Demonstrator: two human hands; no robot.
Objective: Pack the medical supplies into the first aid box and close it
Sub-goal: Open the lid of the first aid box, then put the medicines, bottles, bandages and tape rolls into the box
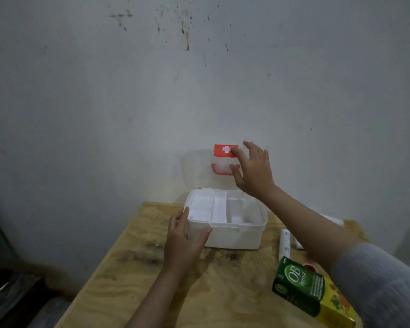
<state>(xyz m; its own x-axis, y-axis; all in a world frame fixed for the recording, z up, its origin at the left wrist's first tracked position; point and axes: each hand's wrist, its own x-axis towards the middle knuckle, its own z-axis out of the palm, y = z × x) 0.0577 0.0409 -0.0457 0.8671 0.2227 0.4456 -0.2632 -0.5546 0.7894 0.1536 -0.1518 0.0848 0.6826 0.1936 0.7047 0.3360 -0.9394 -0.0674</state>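
We have the first aid box (pixel 234 235) standing open at the far end of the wooden table (pixel 133 280), close against the wall, with its clear lid (pixel 199 169) raised upright behind it. Our left hand (pixel 184 242) clasps the box's near left corner, thumb along the front wall and fingers on the rim, steadying the body. Our right hand (pixel 252 169) is up at the lid, fingers spread and apart, touching it around the red cross label (pixel 224 150) and the red handle (pixel 217 170) — it grips nothing. Inside, a white divided tray (pixel 208 208) covers the left part; we cannot tell whether any supplies lie under it. The supplies are not yet packed: a green herbal medicine carton (pixel 301 287), a white tube (pixel 284 243) and a further white item (pixel 334 220) lie on the table to the right of the box, partly hidden by the right forearm. We judge the current step to be setting the lid fully open. The next move calls for releasing the lid, confirming that it stays up unaided, then reaching right for the nearest item — the tube or the carton — while the left hand holds the light box from sliding.
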